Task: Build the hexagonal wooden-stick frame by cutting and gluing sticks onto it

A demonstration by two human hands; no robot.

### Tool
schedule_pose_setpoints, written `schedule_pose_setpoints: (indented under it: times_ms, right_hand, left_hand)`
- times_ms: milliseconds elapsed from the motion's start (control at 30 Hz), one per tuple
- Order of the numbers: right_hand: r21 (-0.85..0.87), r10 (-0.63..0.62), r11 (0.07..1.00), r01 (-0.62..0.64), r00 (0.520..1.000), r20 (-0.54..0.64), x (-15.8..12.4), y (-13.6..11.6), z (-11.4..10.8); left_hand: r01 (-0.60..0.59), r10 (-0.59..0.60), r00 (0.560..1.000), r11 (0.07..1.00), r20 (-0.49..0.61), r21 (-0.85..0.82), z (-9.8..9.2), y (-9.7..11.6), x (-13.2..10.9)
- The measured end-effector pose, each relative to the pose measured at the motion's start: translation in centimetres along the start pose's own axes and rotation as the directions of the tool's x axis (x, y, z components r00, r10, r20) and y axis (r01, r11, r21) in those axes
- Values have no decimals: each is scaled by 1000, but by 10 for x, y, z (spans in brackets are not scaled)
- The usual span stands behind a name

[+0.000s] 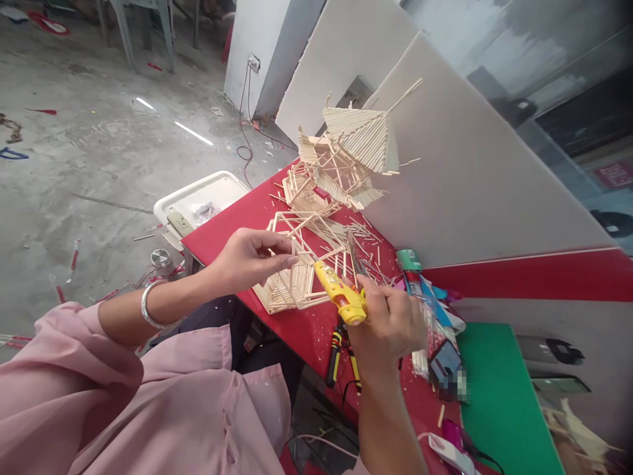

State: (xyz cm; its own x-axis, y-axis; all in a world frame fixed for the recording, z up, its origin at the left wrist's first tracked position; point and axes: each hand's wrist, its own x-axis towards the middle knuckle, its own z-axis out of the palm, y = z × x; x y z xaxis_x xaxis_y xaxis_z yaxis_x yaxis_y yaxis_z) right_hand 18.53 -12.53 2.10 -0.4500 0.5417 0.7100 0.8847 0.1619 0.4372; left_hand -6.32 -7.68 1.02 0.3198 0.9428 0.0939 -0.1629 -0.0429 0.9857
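Observation:
My right hand [390, 323] grips a yellow hot glue gun [341, 293], its nozzle pointing up and left toward a frame of thin wooden sticks [291, 287]. Thumb and fingers of my left hand [260, 260] are pinched together on a thin wooden stick at the frame's upper side, close to the nozzle. The frame rests on the red tabletop [217, 244] and has a slatted base. Behind it stands a larger stick model with slatted, pointed roofs [363, 135]. My fingers partly cover the pinched stick.
Loose sticks [361, 237] litter the table behind the frame. Pliers with yellow-black handles [335, 356] lie by my right wrist. A green-lidded container [408, 260], packets and a phone [445, 361] sit at the right. A white board [475, 171] rises behind; a white tray [217, 185] stands left.

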Motion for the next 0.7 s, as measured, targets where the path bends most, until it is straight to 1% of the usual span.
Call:
schedule_pose_setpoints:
  times_ms: [167,233,300,367,433,533,600,633,667,700]
  right_hand:
    - [113,119,985,-132,986,114,-6,5,7]
    - [170,185,962,-212,969,164,-8,6,11]
    - [220,260,925,-309,939,225,-9,7,16]
    - [251,335,875,-413,893,300,-8,9,21]
    - [252,402,820,-514,830,385,-5,11,25]
    - [199,470,741,-641,707,529,3,16,29]
    - [147,490,708,-691,630,602,10,19,30]
    - [121,499,700,-704,603,623,12,21,30]
    - [101,504,698,-709,586,634,15,22,30]
    - [89,506,700,-708,580,638,16,24,31]
  left_hand:
    - [11,-11,1000,1000,2,5,1,0,1]
    - [9,-9,1000,1000,2,14,2,0,1]
    - [2,-2,1000,1000,-3,23,2,0,1]
    - [-2,2,1000,999,-4,32,3,0,2]
    - [-1,1,1000,999,-6,44,4,1,2]
    - [10,-9,1000,998,-13,68,6,3,3]
    - [25,-24,1000,996,-14,89,7,5,5]
    - [34,-34,999,994,-10,101,7,6,5]
    - [44,-44,999,993,-4,113,8,8,6]
    - [56,-57,998,991,3,125,8,10,8]
